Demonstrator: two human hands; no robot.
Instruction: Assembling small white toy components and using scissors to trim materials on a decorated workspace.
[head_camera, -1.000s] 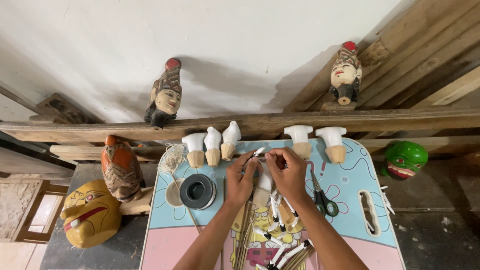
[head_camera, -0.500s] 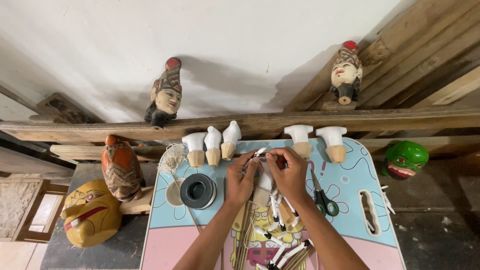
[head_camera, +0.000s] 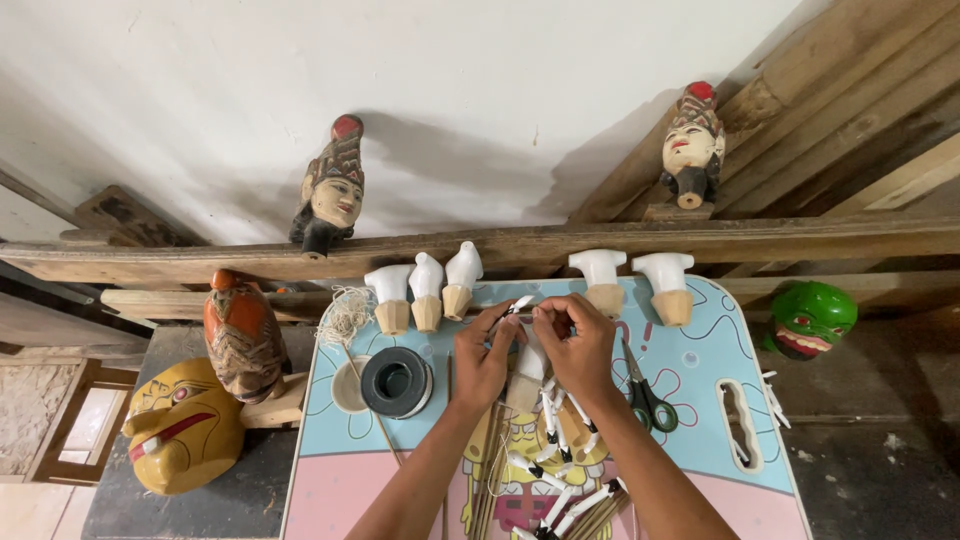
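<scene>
Pinching a small white piece (head_camera: 519, 306), left hand (head_camera: 483, 350) and right hand (head_camera: 577, 345) fingers closed on it, above blue-pink table (head_camera: 700, 360)

Single head-worn view, steeply downward and close over the small table (head_camera: 700, 400), facing the wall (head_camera: 500, 90).

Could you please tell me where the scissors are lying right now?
In the head view, the scissors lie on the small blue and pink table, just right of the right hand and left of the table's oval handle slot.

Scissors (head_camera: 648, 395) right, tape roll (head_camera: 397, 381) left; tabletop (head_camera: 700, 360) open beyond scissors.
</scene>
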